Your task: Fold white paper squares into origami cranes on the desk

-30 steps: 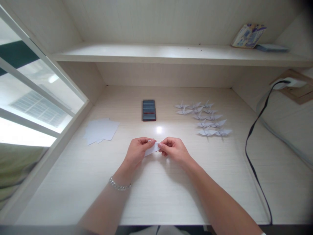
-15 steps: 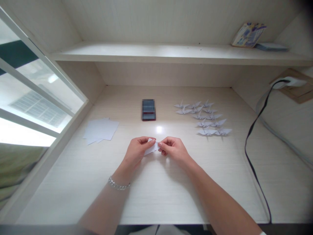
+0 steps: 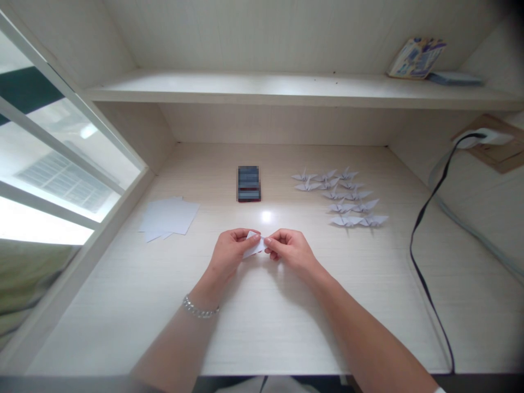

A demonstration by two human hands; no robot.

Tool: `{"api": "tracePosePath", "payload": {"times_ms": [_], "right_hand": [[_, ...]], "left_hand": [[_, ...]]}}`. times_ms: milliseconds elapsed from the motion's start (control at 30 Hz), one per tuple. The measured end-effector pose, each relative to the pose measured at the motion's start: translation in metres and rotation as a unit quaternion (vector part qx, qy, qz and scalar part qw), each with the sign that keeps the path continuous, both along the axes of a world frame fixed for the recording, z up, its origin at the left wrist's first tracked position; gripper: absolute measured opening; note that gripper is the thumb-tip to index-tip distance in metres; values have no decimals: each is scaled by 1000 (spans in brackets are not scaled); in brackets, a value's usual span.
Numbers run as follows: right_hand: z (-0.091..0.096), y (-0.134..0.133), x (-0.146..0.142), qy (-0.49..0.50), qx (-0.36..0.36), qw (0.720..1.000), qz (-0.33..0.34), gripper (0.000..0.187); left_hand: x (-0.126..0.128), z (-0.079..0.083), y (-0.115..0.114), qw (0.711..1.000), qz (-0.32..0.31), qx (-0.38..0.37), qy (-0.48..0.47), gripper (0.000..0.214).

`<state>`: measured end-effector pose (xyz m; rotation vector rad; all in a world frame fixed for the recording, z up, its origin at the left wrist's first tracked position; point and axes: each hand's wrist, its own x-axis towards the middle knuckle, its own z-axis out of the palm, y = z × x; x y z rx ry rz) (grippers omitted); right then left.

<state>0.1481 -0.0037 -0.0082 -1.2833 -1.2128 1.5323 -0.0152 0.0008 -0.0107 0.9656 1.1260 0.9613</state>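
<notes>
A small folded piece of white paper (image 3: 252,250) is pinched between my two hands, just above the pale desk. My left hand (image 3: 232,248), with a silver chain bracelet on its wrist, is closed on the paper's left part, thumb on top. My right hand (image 3: 290,246) pinches the right corner between thumb and fingers. Parts of the paper are hidden by the fingers. Several white folded paper cranes (image 3: 346,207) stand grouped to the right, beyond my right hand. To the left lies a loose stack of white paper sheets (image 3: 172,217).
A dark phone-like object (image 3: 248,184), its face pixelated, lies ahead of my hands. A black cable (image 3: 417,218) runs from the wall socket (image 3: 491,141) down the right side. A shelf (image 3: 245,87) spans the back, bearing a colourful packet (image 3: 416,58). A window (image 3: 61,147) is at left.
Almost nothing differs. The paper between my fingers has shifted very slightly, and my left wrist has moved a touch to the right.
</notes>
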Motion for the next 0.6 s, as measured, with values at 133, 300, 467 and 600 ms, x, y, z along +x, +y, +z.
{"api": "tracePosePath", "payload": {"times_ms": [133,300,467,600], "right_hand": [[1,-1,0,0,-2,1000,6,25],[1,0,1,5,-25,1000,18,27],[9,0,7,-31,-33,998,43,30],[11,1,11,-42,-32,997,57,33]], "left_hand": [[0,0,0,1000,-21,3,4,26],[-1,-1,-1,999,-23,11,43,28],[0,0,0,999,8,18,50,27],[1,2,0,998,15,20,56,28]]}}
